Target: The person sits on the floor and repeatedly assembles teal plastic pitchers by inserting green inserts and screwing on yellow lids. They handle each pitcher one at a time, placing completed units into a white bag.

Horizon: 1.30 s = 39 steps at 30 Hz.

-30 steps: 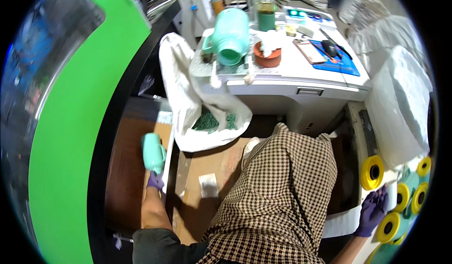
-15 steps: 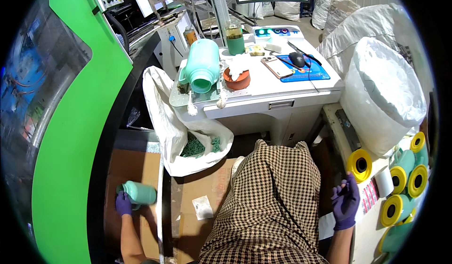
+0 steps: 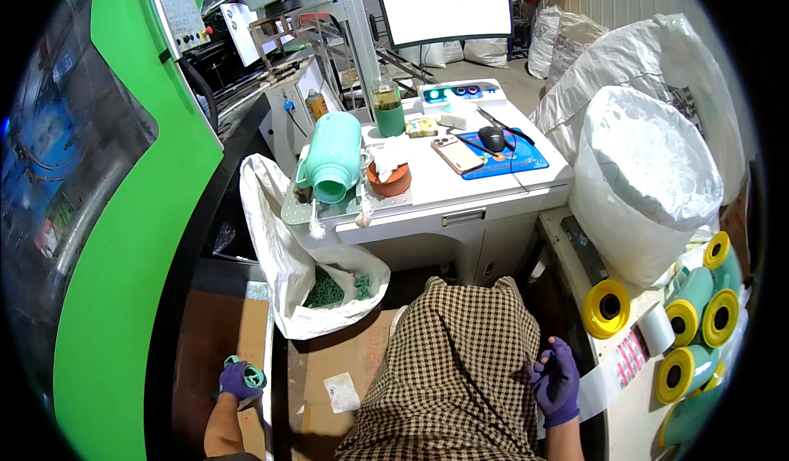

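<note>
Mint-green plastic at lower left, and the left hand [image 3: 237, 380] has it: purple-gloved, fingers folded over a small jug body [image 3: 257, 376] and gripping it near its open end. The round mouth faces up towards us, a pale ring with a darker hollow, and a narrow curved piece shows on the far side of the glove. It's over the cardboard-lined bin [image 3: 205, 329], close to the long pale edge on the right.

Across to the right hand [image 3: 557, 384], gloved in purple too: palm turned up, fingers half curled, right beside the checked cloth [image 3: 460, 362] over the lap. Whether those fingertips pinch anything, I can't tell.

Now the hard parts! The glove covers much of the small jug's side, and its lower end is out of sight beneath the hand; whether it touches the cardboard, no telling. The left forearm runs off the lower edge. Over at far right, green cylinders with yellow ends [image 3: 720, 317] overlap one another, the lowest partly lost in the dark rim of the view.
</note>
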Tool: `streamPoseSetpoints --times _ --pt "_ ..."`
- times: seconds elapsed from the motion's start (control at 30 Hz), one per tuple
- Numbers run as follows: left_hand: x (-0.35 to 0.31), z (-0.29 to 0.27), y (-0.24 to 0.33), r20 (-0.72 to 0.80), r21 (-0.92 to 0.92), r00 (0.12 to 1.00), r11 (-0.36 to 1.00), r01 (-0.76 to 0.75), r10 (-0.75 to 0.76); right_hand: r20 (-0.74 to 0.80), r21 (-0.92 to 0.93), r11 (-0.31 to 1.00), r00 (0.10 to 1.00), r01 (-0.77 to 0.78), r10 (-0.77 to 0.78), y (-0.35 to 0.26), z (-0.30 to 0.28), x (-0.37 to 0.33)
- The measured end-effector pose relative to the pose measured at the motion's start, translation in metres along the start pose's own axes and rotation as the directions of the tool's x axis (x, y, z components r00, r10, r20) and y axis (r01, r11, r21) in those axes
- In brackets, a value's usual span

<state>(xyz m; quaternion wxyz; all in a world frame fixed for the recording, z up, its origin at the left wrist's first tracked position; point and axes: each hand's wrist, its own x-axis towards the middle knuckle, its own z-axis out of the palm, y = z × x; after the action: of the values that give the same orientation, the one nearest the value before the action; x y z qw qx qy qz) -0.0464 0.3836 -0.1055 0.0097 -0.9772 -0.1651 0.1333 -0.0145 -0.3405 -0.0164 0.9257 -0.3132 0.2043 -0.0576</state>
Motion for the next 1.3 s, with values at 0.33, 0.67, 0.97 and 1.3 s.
streamPoseSetpoints --times 0.33,0.67,0.97,1.3 --pt "-0.039 -0.078 0.094 -0.716 0.002 0.654 0.938 -0.346 0.243 0.432 -0.622 0.614 0.867 0.486 -0.248 0.026 0.026 -0.01" --pt "-0.131 -0.152 0.375 -0.85 0.009 0.337 0.65 -0.76 0.406 0.986 -0.158 0.073 0.154 0.985 0.06 0.103 0.097 -0.038" --pt "-0.129 -0.133 0.406 -0.746 0.057 0.292 0.494 -0.867 0.599 0.885 -0.445 -0.025 0.444 0.895 0.14 0.113 0.064 -0.015" --pt "-0.137 -0.116 0.417 -0.609 0.317 0.218 0.486 -0.814 0.762 0.562 -0.417 -0.116 0.357 0.901 0.746 0.076 0.072 0.021"
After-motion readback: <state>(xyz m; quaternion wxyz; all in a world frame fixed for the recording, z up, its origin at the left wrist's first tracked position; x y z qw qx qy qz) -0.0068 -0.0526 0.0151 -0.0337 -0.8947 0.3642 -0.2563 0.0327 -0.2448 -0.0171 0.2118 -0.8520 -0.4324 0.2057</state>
